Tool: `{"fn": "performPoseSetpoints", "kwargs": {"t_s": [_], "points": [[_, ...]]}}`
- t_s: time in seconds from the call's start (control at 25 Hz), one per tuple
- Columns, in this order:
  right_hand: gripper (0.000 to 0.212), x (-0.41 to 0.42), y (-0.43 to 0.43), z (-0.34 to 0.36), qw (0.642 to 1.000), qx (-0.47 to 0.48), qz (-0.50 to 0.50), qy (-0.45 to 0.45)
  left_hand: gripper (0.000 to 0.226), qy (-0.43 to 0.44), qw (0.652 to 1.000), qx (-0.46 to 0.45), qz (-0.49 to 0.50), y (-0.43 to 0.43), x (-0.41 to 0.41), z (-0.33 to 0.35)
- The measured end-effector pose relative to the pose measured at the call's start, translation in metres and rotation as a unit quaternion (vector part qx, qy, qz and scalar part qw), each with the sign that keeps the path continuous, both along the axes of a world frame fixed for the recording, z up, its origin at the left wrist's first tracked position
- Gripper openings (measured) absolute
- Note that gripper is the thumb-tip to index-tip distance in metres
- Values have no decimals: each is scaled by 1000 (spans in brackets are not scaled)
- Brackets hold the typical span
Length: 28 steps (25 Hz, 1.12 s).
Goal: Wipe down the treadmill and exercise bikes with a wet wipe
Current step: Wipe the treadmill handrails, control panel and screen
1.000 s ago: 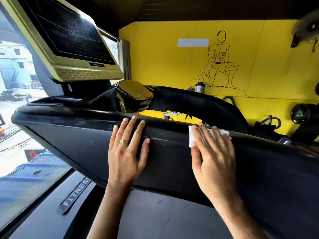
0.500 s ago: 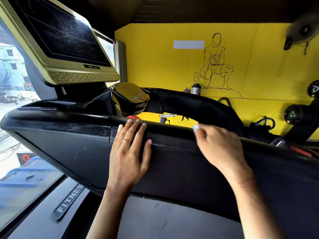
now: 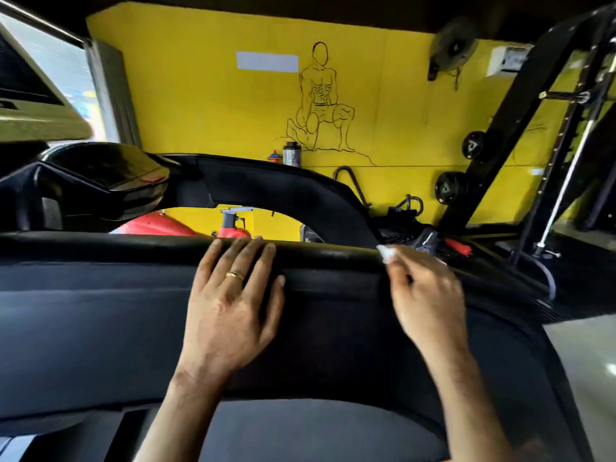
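Head view is mostly filled by the treadmill (image 3: 100,311), whose wide black front panel runs across the whole frame, with a rounded top rail (image 3: 333,253) along its upper edge. Behind it I see the yellow wall (image 3: 200,111) and, on the right, a black weight-machine frame (image 3: 500,128). A red shape (image 3: 156,226) shows through the gap under the far handrail, but I cannot tell whether it is one of the exercise bikes.

My left hand (image 3: 230,305) lies flat on the panel, fingers straight and reaching up to the rail, gripping nothing; I take it to be bracing. My right hand (image 3: 423,295) is blurred, with its fingers curled round the wet wipe (image 3: 386,254), which is bunched into a small white wad pressed against the top rail, just right of the left hand. A gold ring (image 3: 235,275) sits on a left finger.

As I judge it, the job is in its first part: the treadmill's rail is being wiped. The dark surface shows no wet streaks, so I cannot say how much is clean. The right end of the rail, the rest of the treadmill and the bikes seem left to do.
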State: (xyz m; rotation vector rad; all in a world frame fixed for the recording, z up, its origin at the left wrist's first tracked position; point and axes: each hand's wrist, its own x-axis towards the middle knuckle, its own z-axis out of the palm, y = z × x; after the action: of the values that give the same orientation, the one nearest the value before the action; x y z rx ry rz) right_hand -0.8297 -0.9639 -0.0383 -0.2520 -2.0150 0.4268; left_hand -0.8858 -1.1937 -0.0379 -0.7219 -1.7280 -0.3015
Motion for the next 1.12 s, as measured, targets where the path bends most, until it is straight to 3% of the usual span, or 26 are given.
{"fn": "performPoseSetpoints", "kwargs": {"t_s": [0.12,0.2,0.28,0.4,0.56,0.6,0.8,0.88,1.04,1.12], "points": [[42,3,32,-14,996,-75,-53,18,38,-10,1000,-23,-17,38,5,-2],[40,-6,-6,-16,999,-14,-35,29,38,-10,999,-30,-16,48,6,-6],[38,-5,-48,-21,995,47,64,58,38,-4,1000,-28,-8,51,6,-8],[37,5,-24,-48,985,96,110,92,37,-1,1000,-14,-7,57,8,-11],[38,12,69,-92,977,-121,-10,176,36,8,998,-47,-35,92,17,-14],[38,11,70,-89,974,-138,-21,179,36,8,997,-61,-43,104,19,-15],[33,5,58,-39,987,53,124,83,36,-5,995,-86,-44,144,20,-14],[33,7,106,-49,992,19,108,63,36,-17,996,-80,-40,156,22,-16],[35,30,192,-77,987,-157,-3,41,35,-22,994,-99,-48,196,31,-24],[34,24,179,-74,993,-112,13,28,34,-21,989,-133,-60,223,35,-27]]}}
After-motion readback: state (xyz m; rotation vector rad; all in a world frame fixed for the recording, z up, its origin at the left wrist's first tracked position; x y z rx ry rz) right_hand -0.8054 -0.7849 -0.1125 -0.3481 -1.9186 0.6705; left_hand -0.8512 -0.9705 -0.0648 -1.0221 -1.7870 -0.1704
